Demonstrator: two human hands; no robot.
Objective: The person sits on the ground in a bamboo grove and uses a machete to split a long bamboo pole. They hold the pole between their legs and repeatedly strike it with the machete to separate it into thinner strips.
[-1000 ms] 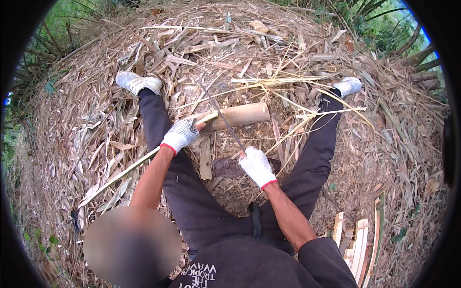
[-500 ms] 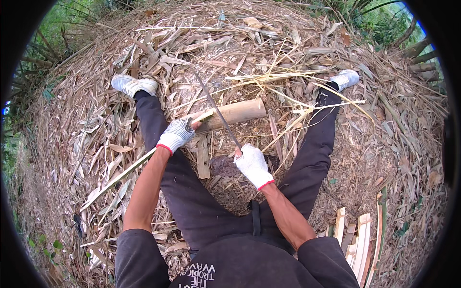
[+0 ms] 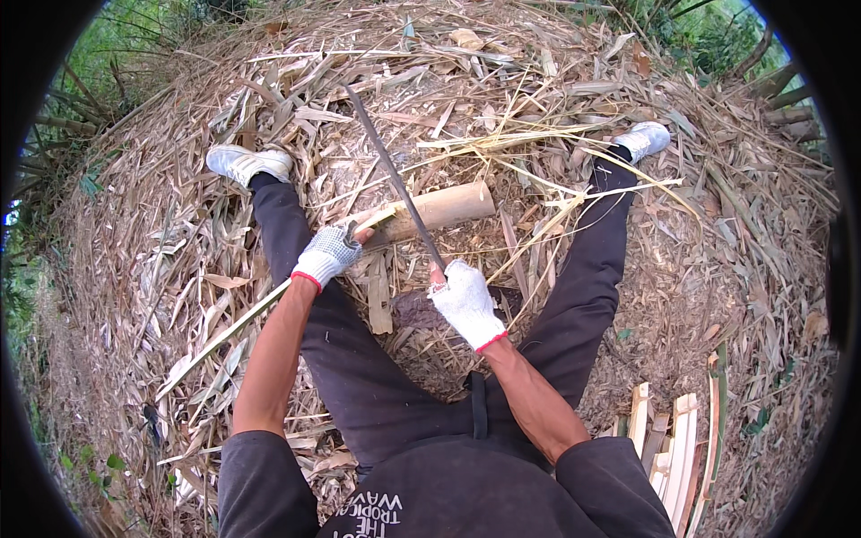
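Note:
My left hand point(image 3: 331, 254), in a white knit glove with red cuff and bare fingertips, is closed around a long bamboo strip point(image 3: 235, 326). The strip's tip rests over a short bamboo log point(image 3: 444, 208) lying crosswise between my legs; its other end reaches back past my left forearm. In my right hand point(image 3: 467, 303), gloved alike, is a long, dark-bladed machete point(image 3: 384, 158); its handle is hidden in the fist. The blade slants forward and left, crossing the log close to the strip's tip.
Several split bamboo pieces point(image 3: 679, 448) lie at my lower right. Thin pale shavings point(image 3: 520, 142) are heaped beyond the log. My outstretched legs point(image 3: 585, 269) flank the work, and dry leaves point(image 3: 170, 269) cover the ground. Green plants point(image 3: 708, 40) stand at the far edge.
The machete blade has turned, showing more of its flat side, and its tip has shifted slightly left and forward. My right hand has moved a little left. The left still grips the strip.

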